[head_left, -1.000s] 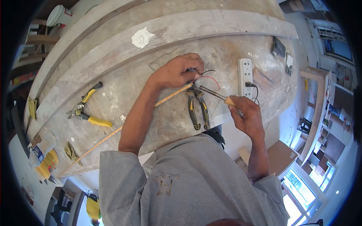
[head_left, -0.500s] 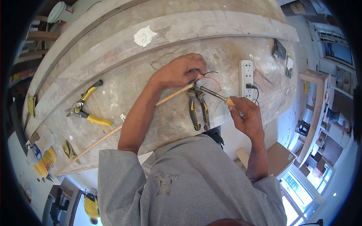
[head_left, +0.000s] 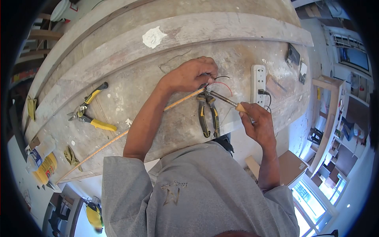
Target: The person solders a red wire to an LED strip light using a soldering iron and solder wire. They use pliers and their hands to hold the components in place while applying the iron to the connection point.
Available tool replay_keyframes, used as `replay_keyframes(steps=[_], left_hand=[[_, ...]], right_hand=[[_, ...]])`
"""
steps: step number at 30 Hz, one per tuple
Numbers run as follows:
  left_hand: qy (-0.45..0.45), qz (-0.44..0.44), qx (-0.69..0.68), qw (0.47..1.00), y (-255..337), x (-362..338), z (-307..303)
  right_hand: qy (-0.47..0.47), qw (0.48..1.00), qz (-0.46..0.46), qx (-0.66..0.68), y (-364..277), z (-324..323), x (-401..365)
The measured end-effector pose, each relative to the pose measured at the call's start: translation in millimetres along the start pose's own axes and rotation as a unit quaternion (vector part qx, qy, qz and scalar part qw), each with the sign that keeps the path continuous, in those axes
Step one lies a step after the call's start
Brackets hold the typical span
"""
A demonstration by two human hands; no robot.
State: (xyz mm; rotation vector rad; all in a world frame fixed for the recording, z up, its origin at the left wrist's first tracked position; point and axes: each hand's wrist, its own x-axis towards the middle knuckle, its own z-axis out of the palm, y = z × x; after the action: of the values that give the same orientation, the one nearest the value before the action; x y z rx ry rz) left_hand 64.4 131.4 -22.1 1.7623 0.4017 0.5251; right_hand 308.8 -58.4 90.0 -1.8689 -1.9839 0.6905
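Note:
My right hand [head_left: 258, 121] is closed round the pale handle of a soldering iron [head_left: 225, 98], whose tip points left at the end of an orange LED strip [head_left: 183, 98]. Closed fingers of my left hand [head_left: 196, 72] pinch thin wires at that same end. A black wire [head_left: 222, 77] and a red wire [head_left: 227, 87] stick out to the right of them. Black-and-yellow pliers [head_left: 208, 114] lie just below, their jaws by the strip's end. My fingers partly hide the joint between wires and strip.
Yellow-handled snips [head_left: 90, 108] lie to the left. A white power strip [head_left: 258, 83] with a black plug stands right of my hands. Long boards [head_left: 221, 27] cross the bench's far side. A yellow-labelled bottle [head_left: 45, 168] is at the lower left.
The view has shifted very slightly. Both hands, the soldering iron and the LED strip keep nearly the same positions.

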Motion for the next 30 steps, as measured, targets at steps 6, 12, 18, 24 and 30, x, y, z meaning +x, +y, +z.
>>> replay_keyframes(steps=[6,12,18,24,30], left_hand=[[0.003,0.0,-0.002,1.0,0.5,-0.2,0.4],[0.002,0.002,0.006,1.0,0.0,0.1,0.6],[-0.001,-0.001,0.007,1.0,0.2,0.3,0.6],[0.002,0.003,0.021,1.0,-1.2,0.6,1.7],[0.012,0.017,0.04,0.999,-4.3,0.8,4.9]], right_hand=[[-0.022,1.0,0.016,-0.01,0.2,-1.9,-2.1],[-0.027,0.999,0.02,-0.015,0.6,-1.4,-2.3],[-0.019,1.0,0.008,-0.016,2.9,0.1,-2.4],[-0.017,1.0,0.005,-0.014,2.3,0.7,-1.9],[-0.014,1.0,0.004,-0.015,2.8,2.0,-2.7]])
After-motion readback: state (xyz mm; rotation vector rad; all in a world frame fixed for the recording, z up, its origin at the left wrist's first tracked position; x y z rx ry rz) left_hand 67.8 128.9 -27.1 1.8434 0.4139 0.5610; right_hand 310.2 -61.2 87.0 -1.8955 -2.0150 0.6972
